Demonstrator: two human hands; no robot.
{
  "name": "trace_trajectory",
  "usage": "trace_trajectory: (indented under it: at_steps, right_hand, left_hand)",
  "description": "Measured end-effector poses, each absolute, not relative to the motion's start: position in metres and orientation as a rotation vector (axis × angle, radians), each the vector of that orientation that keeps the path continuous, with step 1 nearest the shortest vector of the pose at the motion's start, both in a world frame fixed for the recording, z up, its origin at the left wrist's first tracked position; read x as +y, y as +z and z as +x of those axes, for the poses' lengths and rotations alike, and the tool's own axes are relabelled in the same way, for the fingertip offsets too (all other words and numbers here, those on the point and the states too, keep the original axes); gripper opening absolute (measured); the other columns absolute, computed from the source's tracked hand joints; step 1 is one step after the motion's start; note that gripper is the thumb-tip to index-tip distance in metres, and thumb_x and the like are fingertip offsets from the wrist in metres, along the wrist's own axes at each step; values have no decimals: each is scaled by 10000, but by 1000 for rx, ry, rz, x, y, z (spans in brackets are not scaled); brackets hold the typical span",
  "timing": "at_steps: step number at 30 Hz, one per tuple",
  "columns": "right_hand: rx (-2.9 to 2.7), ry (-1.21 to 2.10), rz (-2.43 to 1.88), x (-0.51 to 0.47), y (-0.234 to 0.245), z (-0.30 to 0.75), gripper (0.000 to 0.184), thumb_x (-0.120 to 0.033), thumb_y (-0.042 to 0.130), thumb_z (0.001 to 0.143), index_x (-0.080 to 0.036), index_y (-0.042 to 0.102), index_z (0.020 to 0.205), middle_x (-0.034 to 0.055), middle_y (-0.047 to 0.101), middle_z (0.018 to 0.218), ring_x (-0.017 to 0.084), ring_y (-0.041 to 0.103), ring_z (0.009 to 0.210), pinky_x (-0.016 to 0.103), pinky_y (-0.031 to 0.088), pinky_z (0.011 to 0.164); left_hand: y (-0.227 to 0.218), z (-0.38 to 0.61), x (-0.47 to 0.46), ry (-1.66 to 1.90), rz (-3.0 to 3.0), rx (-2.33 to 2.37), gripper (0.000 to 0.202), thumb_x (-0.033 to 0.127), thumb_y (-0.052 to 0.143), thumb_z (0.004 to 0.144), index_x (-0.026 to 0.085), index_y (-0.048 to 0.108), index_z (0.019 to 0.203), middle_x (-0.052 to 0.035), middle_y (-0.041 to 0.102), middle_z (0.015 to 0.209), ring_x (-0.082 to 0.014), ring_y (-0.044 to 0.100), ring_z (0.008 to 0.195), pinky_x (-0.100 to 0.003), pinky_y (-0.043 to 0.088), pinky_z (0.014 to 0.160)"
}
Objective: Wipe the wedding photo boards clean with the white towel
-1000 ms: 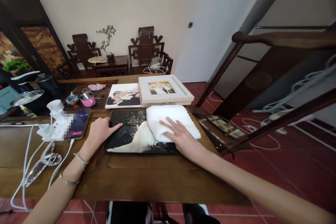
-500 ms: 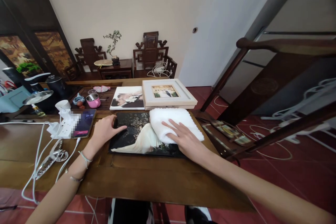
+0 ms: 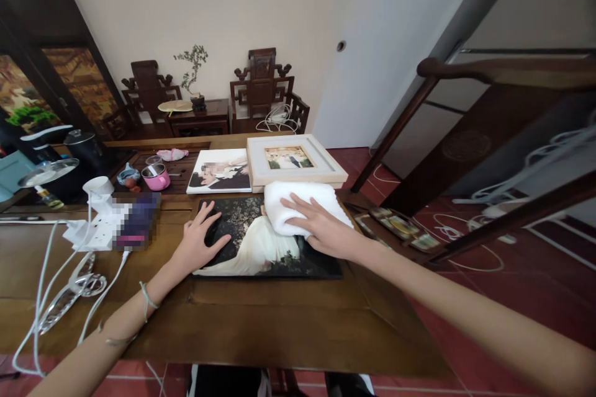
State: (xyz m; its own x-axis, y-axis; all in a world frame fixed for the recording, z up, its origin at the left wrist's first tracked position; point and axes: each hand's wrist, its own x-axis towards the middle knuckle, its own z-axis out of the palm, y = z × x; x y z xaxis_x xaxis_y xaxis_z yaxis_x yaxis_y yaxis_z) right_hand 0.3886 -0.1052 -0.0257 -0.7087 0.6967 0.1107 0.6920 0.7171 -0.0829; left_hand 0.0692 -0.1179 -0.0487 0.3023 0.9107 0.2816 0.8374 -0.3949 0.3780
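Note:
A dark glossy photo print (image 3: 261, 248) lies flat on the wooden table (image 3: 261, 329). My left hand (image 3: 201, 240) rests open on its left edge, fingers spread, holding it down. My right hand (image 3: 321, 226) lies flat with fingers stretched out on a folded white towel (image 3: 291, 205), which sits on the print's upper right part. Just behind the print lie an unframed photo canvas (image 3: 220, 170) and a white-framed picture (image 3: 293, 160).
A phone (image 3: 138, 221) and a white power strip (image 3: 88, 229) with cables lie left of the print. A pink cup (image 3: 156, 177), teaware and a kettle (image 3: 84, 144) stand at the back left. Dark wooden chair arms (image 3: 488, 71) rise on the right; small photos (image 3: 400, 226) lie below them.
My right hand has slid the towel up and slightly left across the print. My left hand has opened its fingers wider and moved a little further onto the print's left edge.

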Motion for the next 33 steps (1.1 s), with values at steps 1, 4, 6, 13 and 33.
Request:
trace_trajectory:
  at_steps: [1, 4, 6, 13, 33]
  right_hand:
    - [-2802, 68, -1130, -102, -24, 388, 688, 100, 393, 583, -168, 578, 1189, 137, 281, 1527, 351, 94, 1414, 662, 221, 1065]
    - [-2846, 91, -1103, -102, -21, 388, 706, 106, 378, 575, -170, 580, 1193, 125, 306, 1518, 334, 99, 1418, 661, 213, 1069]
    - [-2850, 104, -1064, -114, -23, 389, 688, 107, 378, 582, -171, 595, 1173, 120, 308, 1517, 321, 97, 1420, 649, 207, 1079]
    - [-2849, 102, -879, -198, -34, 396, 460, 80, 403, 607, -171, 669, 886, 90, 283, 1531, 324, 54, 1425, 655, 151, 1100]
    - [-2722, 212, -952, -150, -34, 402, 564, 63, 385, 600, -185, 635, 1040, 94, 364, 1492, 259, 138, 1421, 603, 163, 1124]
  left_hand:
    - [-47, 70, -118, 688, 2400, 1612, 524, 502, 543, 857, 200, 525, 1285, -125, 336, 1513, -322, 239, 1417, -554, 290, 1081]
    - [-45, 71, -117, 696, 2367, 1602, 525, 491, 566, 843, 199, 536, 1278, -124, 412, 1470, -301, 298, 1399, -536, 295, 1089]
    - [-45, 71, -116, 714, 2345, 1604, 541, 497, 573, 834, 182, 545, 1273, -132, 434, 1454, -293, 319, 1390, -513, 296, 1099]
    - [-47, 72, -115, 632, 2402, 1633, 577, 515, 540, 850, 175, 511, 1315, -136, 429, 1456, -296, 301, 1398, -528, 280, 1098]
    - [-49, 66, -112, 665, 2416, 1517, 629, 473, 453, 909, 74, 407, 1393, -152, 382, 1482, -250, 255, 1421, -439, 244, 1157]
